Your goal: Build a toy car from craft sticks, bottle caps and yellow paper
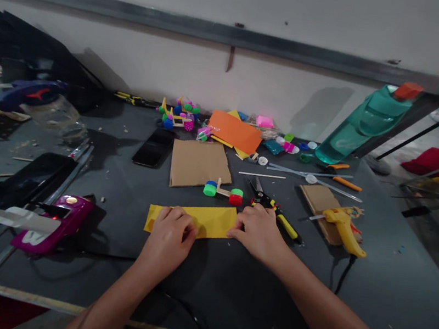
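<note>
A folded strip of yellow paper [212, 222] lies lengthwise on the dark table. Over its left part rests my left hand [172, 235], fingers curled and pressed onto the paper. My right hand [258, 230] pinches the strip's right end between thumb and fingers. Just beyond the paper is a small wheeled piece [223, 191] made of bottle caps and a stick, with green, blue and red caps. Yellow-and-black pliers [287, 225] lie right beside my right hand, partly hidden by it. A square of brown cardboard [200, 162] sits farther back.
On the right, a yellow glue gun [343, 226] rests on cardboard, its cord running to the front edge. A teal bottle [365, 123] stands behind it. A phone [153, 147], orange paper [235, 131] and small craft pieces lie at the back. A magenta power strip [75, 219] is at left.
</note>
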`<state>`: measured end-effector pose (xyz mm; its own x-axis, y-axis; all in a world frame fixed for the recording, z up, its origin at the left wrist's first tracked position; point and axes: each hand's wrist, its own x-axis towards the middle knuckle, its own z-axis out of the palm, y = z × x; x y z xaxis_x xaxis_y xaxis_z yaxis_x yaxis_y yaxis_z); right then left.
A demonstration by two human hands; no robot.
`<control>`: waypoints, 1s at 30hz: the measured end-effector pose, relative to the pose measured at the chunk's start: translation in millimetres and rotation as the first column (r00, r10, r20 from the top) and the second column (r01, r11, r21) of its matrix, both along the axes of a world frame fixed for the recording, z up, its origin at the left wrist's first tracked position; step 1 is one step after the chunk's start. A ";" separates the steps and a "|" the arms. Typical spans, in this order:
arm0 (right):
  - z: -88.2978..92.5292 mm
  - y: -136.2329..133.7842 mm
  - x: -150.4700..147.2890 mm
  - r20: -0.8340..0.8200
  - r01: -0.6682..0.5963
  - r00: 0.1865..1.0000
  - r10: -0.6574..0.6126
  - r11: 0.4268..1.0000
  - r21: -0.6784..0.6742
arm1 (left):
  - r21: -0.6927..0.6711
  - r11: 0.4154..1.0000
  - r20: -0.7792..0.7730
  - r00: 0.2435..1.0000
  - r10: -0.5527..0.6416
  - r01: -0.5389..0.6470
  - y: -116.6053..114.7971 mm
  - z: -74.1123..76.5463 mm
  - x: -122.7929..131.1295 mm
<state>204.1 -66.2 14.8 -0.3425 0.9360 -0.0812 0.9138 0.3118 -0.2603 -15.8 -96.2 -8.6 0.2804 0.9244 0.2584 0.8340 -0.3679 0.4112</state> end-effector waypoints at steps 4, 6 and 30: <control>0.7 -1.2 -0.3 0.011 -0.009 1.000 0.009 1.000 -0.006 | 0.014 1.000 -0.003 1.000 0.009 -0.009 -0.1 -1.5 -0.4; 1.1 -2.0 -0.6 0.014 -0.015 1.000 0.015 1.000 -0.006 | 0.004 1.000 -0.006 1.000 0.020 -0.020 -0.2 -2.0 -0.5; -1.8 -7.2 -0.2 0.010 -0.001 1.000 0.000 0.996 0.087 | 0.148 0.902 -0.246 0.898 -0.364 0.406 -15.8 -9.9 7.2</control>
